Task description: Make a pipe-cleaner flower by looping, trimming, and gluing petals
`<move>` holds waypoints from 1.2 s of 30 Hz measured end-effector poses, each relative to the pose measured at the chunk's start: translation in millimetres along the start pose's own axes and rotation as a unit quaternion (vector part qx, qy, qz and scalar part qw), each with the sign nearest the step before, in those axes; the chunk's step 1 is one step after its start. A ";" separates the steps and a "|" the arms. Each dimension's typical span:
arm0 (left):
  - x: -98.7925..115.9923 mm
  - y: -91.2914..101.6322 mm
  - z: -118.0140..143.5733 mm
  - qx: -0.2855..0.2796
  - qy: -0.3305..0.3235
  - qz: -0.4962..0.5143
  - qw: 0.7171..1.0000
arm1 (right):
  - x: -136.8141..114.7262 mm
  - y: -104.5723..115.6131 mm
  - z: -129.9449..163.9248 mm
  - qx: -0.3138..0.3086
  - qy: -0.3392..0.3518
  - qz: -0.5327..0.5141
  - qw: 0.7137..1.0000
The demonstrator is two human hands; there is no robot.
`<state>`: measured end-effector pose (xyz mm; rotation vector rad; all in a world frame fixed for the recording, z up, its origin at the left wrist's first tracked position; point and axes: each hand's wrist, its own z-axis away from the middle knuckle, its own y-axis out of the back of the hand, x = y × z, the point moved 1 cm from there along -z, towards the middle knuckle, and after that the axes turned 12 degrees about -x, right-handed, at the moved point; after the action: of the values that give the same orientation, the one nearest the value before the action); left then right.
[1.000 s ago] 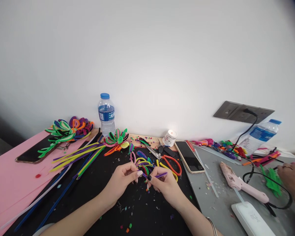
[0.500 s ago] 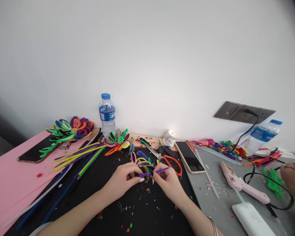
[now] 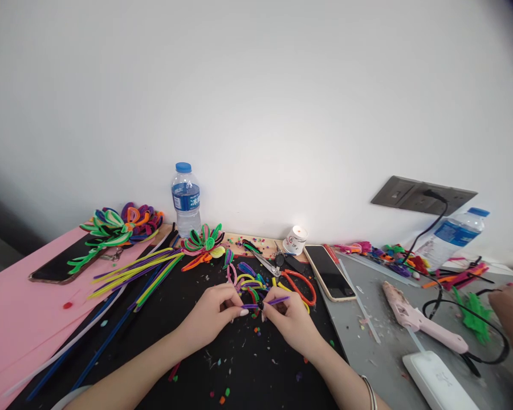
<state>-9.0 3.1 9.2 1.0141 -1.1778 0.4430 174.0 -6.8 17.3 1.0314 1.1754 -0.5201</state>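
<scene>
I see purple pipe cleaner (image 3: 263, 303) lying left-right at black mat's (image 3: 188, 353) middle, left hand (image 3: 214, 313) and right hand (image 3: 288, 316) each pinching one end.

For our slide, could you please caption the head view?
Both hands, left hand and right hand, pinch a purple pipe cleaner over a littered black mat.
</scene>
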 end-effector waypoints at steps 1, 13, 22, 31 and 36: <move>0.0 0.5 0.0 0.011 0.003 0.018 1.000 | -1.8 0.2 0.3 0.004 0.004 0.004 1.000; 3.2 -11.6 0.9 0.068 0.059 0.245 0.965 | -8.7 -16.4 5.5 -0.001 0.099 0.099 0.990; -5.3 -9.7 -0.7 0.008 0.037 0.126 0.991 | 1.6 -1.8 4.9 0.074 0.036 0.076 0.994; 3.7 -0.2 1.2 -0.003 -0.033 -0.026 0.999 | -11.5 2.3 5.5 -0.025 0.085 0.200 0.976; 0.7 -1.3 1.7 -0.023 -0.043 -0.092 0.995 | -6.4 -0.4 5.7 -0.017 0.085 0.191 0.978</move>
<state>-8.7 0.8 9.4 1.0990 -1.1536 0.2287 174.4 -13.0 23.2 1.2544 1.0940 -0.1105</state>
